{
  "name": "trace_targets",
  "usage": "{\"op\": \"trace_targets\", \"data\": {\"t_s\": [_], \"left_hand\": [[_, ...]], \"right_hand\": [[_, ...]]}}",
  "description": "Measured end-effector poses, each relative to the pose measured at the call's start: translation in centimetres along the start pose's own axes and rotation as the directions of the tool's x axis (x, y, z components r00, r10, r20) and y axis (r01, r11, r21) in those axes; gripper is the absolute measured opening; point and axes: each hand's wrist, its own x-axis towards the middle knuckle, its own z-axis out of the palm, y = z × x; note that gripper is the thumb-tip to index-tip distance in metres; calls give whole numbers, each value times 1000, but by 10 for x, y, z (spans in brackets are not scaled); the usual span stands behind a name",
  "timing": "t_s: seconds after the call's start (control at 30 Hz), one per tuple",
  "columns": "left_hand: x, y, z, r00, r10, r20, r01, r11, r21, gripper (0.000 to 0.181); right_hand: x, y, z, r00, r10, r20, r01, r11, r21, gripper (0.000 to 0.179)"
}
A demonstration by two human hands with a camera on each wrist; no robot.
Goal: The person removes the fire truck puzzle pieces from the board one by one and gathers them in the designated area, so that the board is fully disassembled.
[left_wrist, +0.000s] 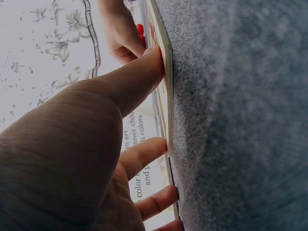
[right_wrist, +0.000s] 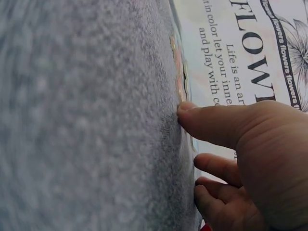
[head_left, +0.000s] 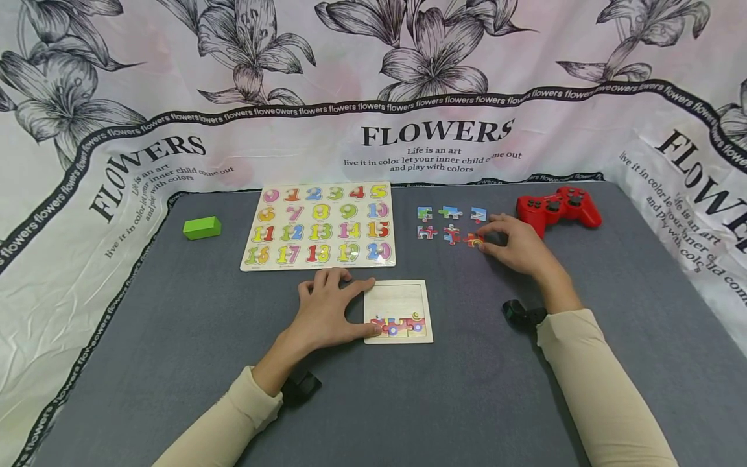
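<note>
Fingertips of our right hand (head_left: 518,246) stand at the right side of a red-and-orange puzzle piece (head_left: 472,239), the near-right one of six loose pieces (head_left: 451,234); thumb and forefinger are parted, and we cannot tell whether they touch it. The other fingers bend loosely. Our left hand (head_left: 328,312) spreads thumb and forefinger, nearly straight, along the left side of the wooden tray (head_left: 397,296), thumb toward the near corner, forefinger at the far one, pressing rather than clasping. Inside the tray, joined pieces (head_left: 403,324) line the near edge, with pale wood beyond. We judge that taking up another piece is the step in hand; the next move seems to call for a pinch, then a carry left and nearer while the tray is kept steady. Both forearms (head_left: 604,389) extend from the near side, the right one reaching farther. Beyond our hands, the number board (head_left: 335,221) lies past the tray, a red game controller (head_left: 554,207) right of the loose pieces, and a green block (head_left: 201,228) far left.
</note>
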Motion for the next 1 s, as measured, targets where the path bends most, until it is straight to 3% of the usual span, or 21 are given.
{"op": "trace_targets", "data": {"t_s": [0.53,1.0], "left_hand": [[0,0,-1,1000,1,0,-1,1000,-4,83],[0,0,0,1000,0,-1,0,1000,5,82]], "right_hand": [[4,5,6,996,6,-86,-2,999,38,36],[4,-1,5,994,66,-86,-63,997,40,36]]}}
